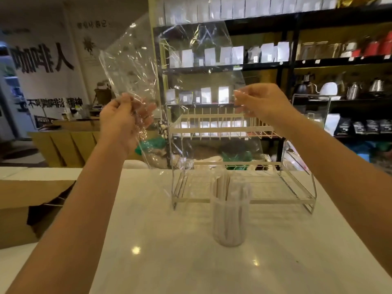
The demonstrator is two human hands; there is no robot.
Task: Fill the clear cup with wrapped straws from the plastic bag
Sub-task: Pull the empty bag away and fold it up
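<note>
Up at chest height, left hand (125, 117) bunched tight on one side of plastic bag (169, 85), right hand (263, 102) pinching the other; spread high, seemingly emptied and checked for leftovers. Directly below, between both wrists, clear cup (230, 217) standing on table (148, 240), wrapped straws (222, 187) upright inside.

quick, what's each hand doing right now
Left hand: closed, gripping one edge of the plastic bag.
Right hand: closed, pinching the bag's other edge.
</note>
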